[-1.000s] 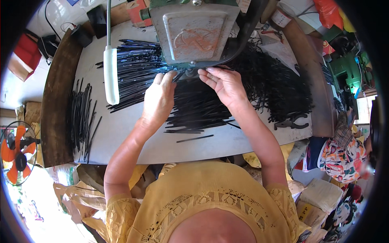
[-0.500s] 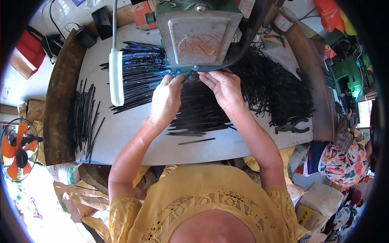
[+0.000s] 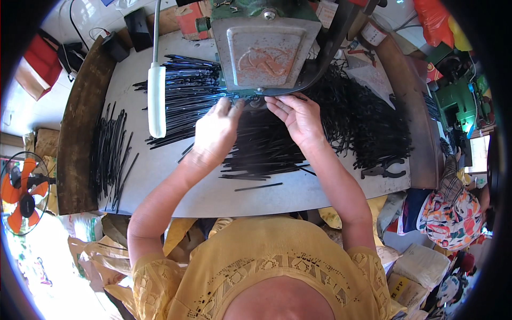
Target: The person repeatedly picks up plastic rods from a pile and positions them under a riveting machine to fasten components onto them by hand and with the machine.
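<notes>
Just below the grey-faced green bench machine (image 3: 263, 58), both my hands are raised over the worktable. My left hand (image 3: 214, 133) is closed, its thumb and fingertips by the tips of a bundle of thin black strips (image 3: 184, 101); what it grips, if anything, is hidden. My right hand (image 3: 300, 118) pinches at the machine's lower edge, under the dark curved arm (image 3: 320, 64). Whatever lies between its fingertips is too small to make out. Between my wrists lies another heap of black strips (image 3: 264, 141). A tangled black heap (image 3: 368, 117) spreads to the right of my right hand.
A white lamp on a flexible neck (image 3: 157, 101) hangs left of the machine. Loose strips (image 3: 109, 154) lie by the wooden left edge (image 3: 80, 133). Black-handled pliers (image 3: 384, 169) rest at the right. An orange fan (image 3: 25, 194) stands at far left; a person in a patterned top (image 3: 450, 218) is at right.
My left hand has shifted slightly left, away from the machine's underside, and its elbow has swung outward. My right hand stays near the machine's edge. The whole view has shifted a little.
</notes>
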